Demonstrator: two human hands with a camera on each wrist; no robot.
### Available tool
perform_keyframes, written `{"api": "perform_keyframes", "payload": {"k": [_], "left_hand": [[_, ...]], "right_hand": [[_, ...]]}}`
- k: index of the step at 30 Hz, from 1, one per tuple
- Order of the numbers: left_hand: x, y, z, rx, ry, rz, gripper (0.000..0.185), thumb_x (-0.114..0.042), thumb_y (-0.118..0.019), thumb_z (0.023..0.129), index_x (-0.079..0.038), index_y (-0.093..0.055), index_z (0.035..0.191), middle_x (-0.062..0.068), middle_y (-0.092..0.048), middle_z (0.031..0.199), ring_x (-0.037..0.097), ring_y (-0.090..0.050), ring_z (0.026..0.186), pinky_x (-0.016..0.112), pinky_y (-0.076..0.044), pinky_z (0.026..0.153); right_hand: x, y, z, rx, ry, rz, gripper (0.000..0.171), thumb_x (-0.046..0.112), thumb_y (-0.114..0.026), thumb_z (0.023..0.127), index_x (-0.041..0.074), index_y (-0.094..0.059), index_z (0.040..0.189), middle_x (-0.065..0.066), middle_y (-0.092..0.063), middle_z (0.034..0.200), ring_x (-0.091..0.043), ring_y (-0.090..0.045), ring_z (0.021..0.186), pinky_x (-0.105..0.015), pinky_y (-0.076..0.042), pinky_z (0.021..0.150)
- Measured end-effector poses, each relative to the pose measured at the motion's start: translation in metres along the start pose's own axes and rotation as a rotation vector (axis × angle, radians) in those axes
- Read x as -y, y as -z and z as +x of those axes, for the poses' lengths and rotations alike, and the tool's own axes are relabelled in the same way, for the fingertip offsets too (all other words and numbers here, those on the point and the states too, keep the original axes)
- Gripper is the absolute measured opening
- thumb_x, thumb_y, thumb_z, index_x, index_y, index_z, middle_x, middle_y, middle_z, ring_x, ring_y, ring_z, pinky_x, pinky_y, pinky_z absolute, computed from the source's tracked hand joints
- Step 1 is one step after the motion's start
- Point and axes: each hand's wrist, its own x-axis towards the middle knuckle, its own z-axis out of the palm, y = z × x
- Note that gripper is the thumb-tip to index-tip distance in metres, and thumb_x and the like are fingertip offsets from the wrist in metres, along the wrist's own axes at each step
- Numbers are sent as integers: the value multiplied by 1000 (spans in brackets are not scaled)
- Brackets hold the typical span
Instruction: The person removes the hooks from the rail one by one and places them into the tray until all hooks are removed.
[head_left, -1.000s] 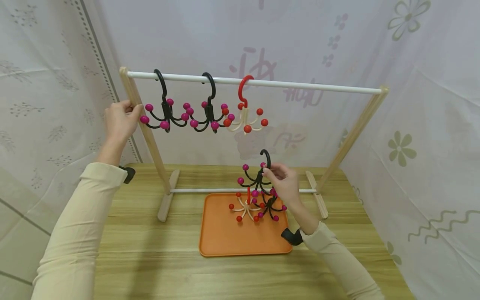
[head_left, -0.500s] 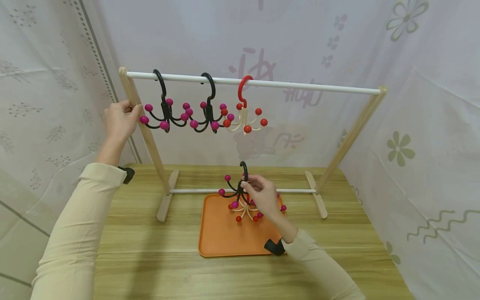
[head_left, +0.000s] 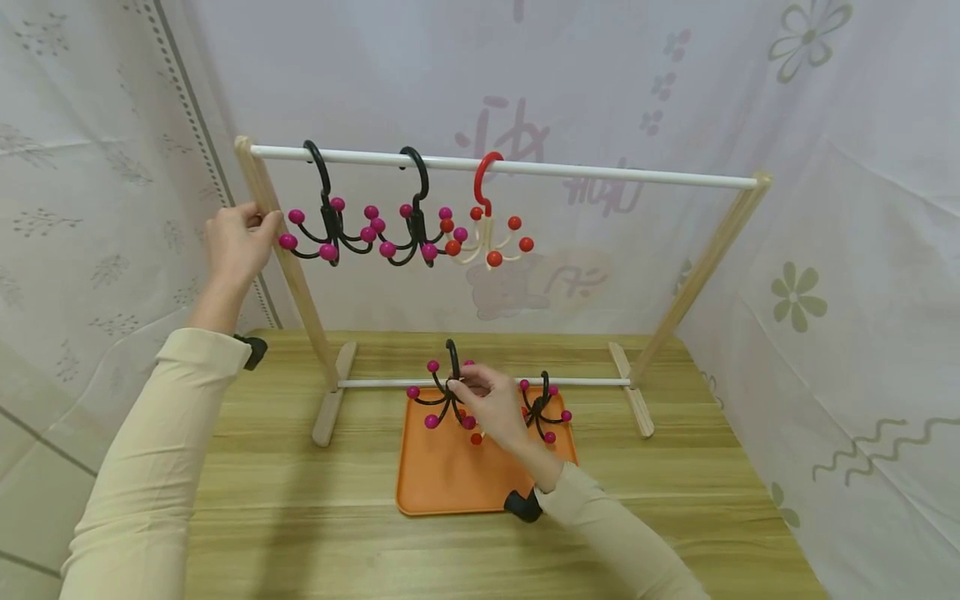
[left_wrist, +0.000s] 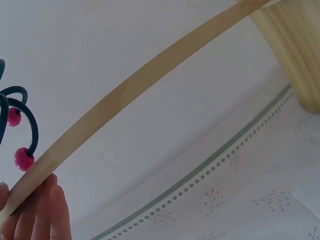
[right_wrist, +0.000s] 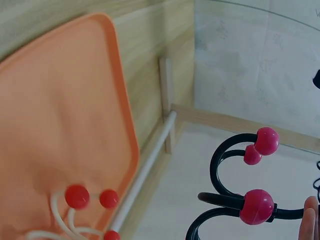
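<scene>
R hand [head_left: 491,408] fingers pinched on the stem of a black hook hanger [head_left: 447,392] w/ magenta ball tips, held upright just above the orange tray [head_left: 450,479], near its far left part. R wrist view shows the same hanger's curled arms [right_wrist: 235,200] and magenta balls close to the fingertips [right_wrist: 310,220].

L hand [head_left: 236,242] fingers curled round the left wooden post [head_left: 288,267] of the rack, high up, just under the top rail; L wrist view shows fingertips [left_wrist: 35,215] against the wood.

Tray contents: one more black hanger [head_left: 542,408] w/ magenta tips standing at the far right, and a cream hanger w/ red balls [right_wrist: 80,200], mostly hidden behind the R hand in the head view.

White top rail [head_left: 600,173] carries 3 hangers, all at its left end: two black ones [head_left: 326,221] [head_left: 416,225] side by side, then a red-hooked cream one [head_left: 486,225], touching or nearly so. Low white crossbar [head_left: 600,382] runs just behind the tray.

Backdrop cloth [head_left: 825,250] has faint pink characters behind the rack, not legible, plus flower prints. All sits on a wood-grain table [head_left: 300,517].
</scene>
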Motion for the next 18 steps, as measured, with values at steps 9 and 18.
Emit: {"api": "perform_keyframes", "payload": {"k": [9,18], "left_hand": [[-1,0,-1,2,-2,7,51,-38,-36,92,0,-50,122,19,-55,114,29,-49,95,41,-42,82],[1,0,1,6,-5,-4,50,-37,-36,92,0,-50,122,19,-53,116,32,-51,100,42,-42,83]], "right_hand": [[-23,-17,-12,-45,-118,-62,17,4,-62,81,-8,-61,93,-17,-63,84,-23,-61,76,-23,-48,67],[-40,-28,-21,-43,-153,-80,17,3,-63,80,-9,-60,92,-18,-63,84,-26,-61,76,-24,-48,66]]}}
